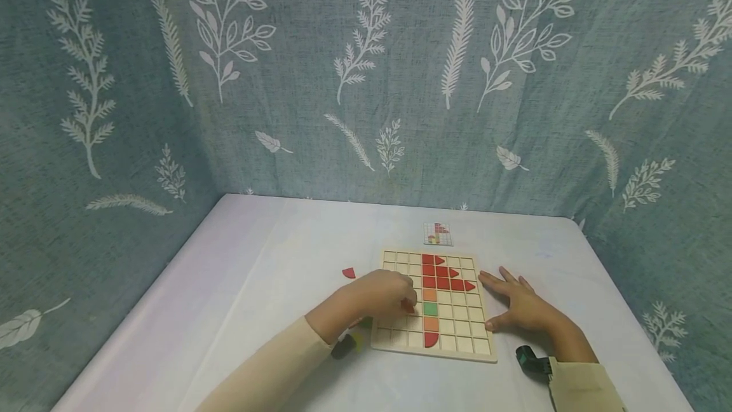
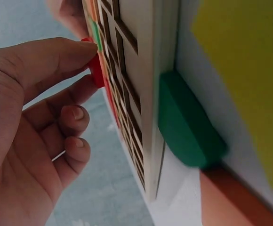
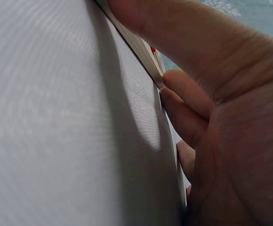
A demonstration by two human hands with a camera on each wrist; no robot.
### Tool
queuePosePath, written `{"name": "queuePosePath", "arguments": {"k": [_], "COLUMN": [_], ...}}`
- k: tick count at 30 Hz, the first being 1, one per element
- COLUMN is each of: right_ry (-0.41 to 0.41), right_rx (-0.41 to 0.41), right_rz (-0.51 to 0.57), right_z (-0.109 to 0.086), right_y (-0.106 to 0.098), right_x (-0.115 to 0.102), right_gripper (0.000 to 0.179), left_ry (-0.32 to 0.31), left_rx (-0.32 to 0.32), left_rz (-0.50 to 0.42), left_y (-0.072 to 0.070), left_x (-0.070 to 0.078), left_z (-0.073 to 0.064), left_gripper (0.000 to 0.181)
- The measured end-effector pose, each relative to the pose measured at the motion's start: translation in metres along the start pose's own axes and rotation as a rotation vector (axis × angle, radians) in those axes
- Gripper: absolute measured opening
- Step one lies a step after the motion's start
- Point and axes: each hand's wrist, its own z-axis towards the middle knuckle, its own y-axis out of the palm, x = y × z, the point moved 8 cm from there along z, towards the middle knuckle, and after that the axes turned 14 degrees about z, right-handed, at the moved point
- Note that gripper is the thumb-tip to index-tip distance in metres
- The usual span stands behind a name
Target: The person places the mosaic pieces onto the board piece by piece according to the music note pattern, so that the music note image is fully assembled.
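My left hand point(image 1: 384, 292) pinches a small red piece point(image 2: 97, 71) between thumb and fingertip, close over the wooden grid board point(image 1: 464, 328). Most of the piece's shape is hidden by the fingers. My right hand point(image 1: 524, 304) lies spread at the board's right side, its thumb and fingertips right at the edge. On the grid, three rows of red pieces point(image 1: 443, 272) end in points at the right. Below them runs a column with an orange square, a green square point(image 1: 430, 309), another orange square and a red quarter-circle point(image 1: 431, 339).
Behind the board lies a small pattern card point(image 1: 438, 234). A loose red piece point(image 1: 348, 273) rests left of the board. Beside the board's left edge, partly under my left arm, are a green piece point(image 2: 188, 125), an orange piece point(image 2: 235, 197) and a yellow piece point(image 2: 249, 70).
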Motion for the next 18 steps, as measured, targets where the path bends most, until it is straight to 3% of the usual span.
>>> {"name": "queuePosePath", "arguments": {"k": [6, 18], "right_ry": [-0.016, 0.0], "right_rx": [-0.004, -0.004], "right_rz": [0.01, -0.004], "right_z": [-0.001, -0.001], "right_y": [-0.001, -0.002], "right_x": [-0.002, -0.005], "right_gripper": [0.112, 0.115], "left_ry": [0.035, 0.01], "left_rx": [0.007, -0.045], "left_rz": [-0.007, -0.033], "left_y": [0.002, 0.006], "left_x": [0.005, 0.004], "left_z": [0.01, 0.016], "left_gripper": [0.005, 0.006]}}
